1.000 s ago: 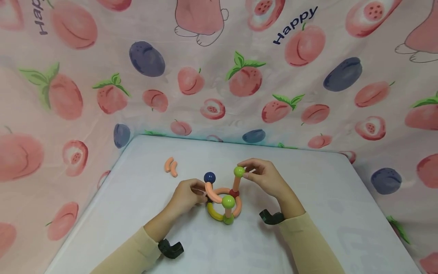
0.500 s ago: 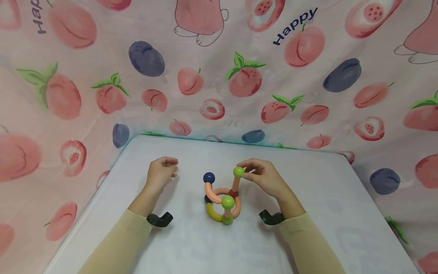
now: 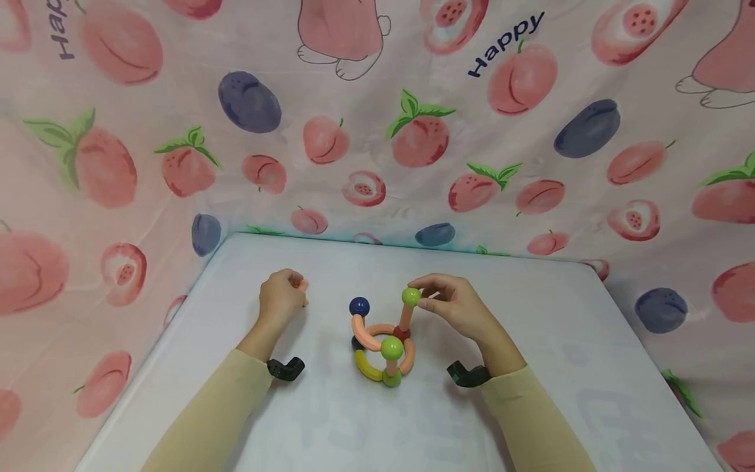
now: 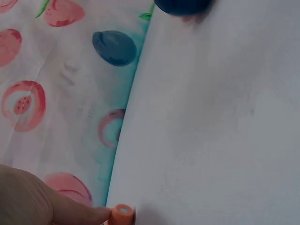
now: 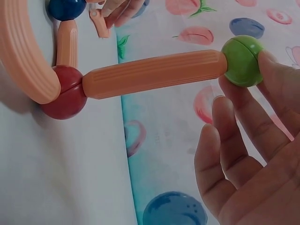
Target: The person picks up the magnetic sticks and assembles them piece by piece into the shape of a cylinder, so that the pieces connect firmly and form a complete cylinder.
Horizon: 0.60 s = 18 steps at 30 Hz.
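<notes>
My left hand (image 3: 280, 298) is at the left of the table, pinching a short curved peach-coloured rod (image 3: 303, 285). In the left wrist view only that rod's end (image 4: 123, 214) shows beside a fingertip. Thumb and finger of my right hand (image 3: 455, 303) pinch a light green ball (image 5: 243, 61). This ball tops an upright peach rod (image 5: 154, 73), whose foot meets a red ball (image 5: 64, 93). Below, curved peach rods and a yellow curved rod (image 3: 368, 367) form a ring. A curved peach rod (image 3: 365, 334) links a raised blue ball (image 3: 360, 306) to another green ball (image 3: 392, 348).
The white table (image 3: 531, 406) is backed by a fruit-print cloth (image 3: 377, 105), which also hangs along the left and right sides. A black wrist device (image 3: 286, 369) sits at the left wrist and another (image 3: 467, 374) at the right.
My left hand has left the ball-and-rod structure, moved left to where two loose curved rods lay, and now holds a curved rod. My right hand stays on the green ball.
</notes>
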{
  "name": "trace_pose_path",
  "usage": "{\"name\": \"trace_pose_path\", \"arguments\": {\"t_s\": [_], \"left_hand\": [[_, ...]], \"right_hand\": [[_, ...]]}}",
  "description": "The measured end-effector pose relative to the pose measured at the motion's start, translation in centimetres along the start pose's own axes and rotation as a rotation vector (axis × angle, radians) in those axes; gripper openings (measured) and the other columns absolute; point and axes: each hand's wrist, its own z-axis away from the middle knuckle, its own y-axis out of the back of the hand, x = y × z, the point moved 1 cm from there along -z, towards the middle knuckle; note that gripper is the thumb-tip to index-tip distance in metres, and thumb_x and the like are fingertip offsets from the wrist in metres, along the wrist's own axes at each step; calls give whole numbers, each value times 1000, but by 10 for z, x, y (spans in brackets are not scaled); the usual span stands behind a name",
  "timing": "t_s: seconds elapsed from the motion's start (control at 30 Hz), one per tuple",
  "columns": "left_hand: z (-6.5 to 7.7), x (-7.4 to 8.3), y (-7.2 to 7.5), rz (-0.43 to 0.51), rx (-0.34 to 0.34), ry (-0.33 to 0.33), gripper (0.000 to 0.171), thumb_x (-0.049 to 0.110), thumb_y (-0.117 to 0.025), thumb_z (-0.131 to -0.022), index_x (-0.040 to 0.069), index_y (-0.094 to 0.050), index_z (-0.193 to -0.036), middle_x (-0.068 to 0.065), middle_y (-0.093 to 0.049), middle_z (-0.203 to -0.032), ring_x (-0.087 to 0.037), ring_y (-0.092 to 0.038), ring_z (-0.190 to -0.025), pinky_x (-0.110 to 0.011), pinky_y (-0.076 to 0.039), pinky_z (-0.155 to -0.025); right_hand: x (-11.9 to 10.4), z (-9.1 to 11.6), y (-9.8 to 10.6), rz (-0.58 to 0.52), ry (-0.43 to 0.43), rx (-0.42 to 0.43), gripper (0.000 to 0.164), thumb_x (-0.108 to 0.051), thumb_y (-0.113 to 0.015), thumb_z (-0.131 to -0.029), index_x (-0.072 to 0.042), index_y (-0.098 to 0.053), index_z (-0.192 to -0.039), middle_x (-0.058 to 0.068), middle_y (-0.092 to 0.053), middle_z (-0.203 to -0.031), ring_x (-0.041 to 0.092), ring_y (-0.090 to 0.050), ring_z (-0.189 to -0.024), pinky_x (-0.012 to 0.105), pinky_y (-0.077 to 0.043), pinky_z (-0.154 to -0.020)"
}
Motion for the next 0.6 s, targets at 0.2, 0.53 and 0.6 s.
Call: {"name": "trace_pose_path", "arguments": {"t_s": [0.2, 0.53, 0.6], "left_hand": [[1, 3, -4, -159, -27, -38, 26, 24, -70, -102, 2, -76, -115, -16, -79, -106, -30, -73, -92, -42, -57, -79], [1, 8, -13, -108, -135, -29, 30, 5, -70, -95, 4, -76, -124, -17, -78, -116, -33, -72, -106, -39, -59, -84], [0, 9, -13, -39, -177, -22, 31, -1, -69, -93, 4, -77, -123, -17, -77, -117, -30, -70, -102, -33, -60, -76]], "right_hand": [[1, 2, 0, 4, -5, 8, 27, -5, -75, -99, -9, -77, -125, 13, -76, -125, 31, -62, -109, 28, -59, -88], [6, 3, -3, -1, 18, 17, 26, -3, -74, -99, -8, -77, -125, 13, -76, -122, 25, -64, -106, 28, -60, -86], [6, 3, -4, -2, 21, 14, 26, -3, -74, -99, -8, -77, -125, 14, -76, -122, 24, -65, -106, 28, -61, -86]]}}
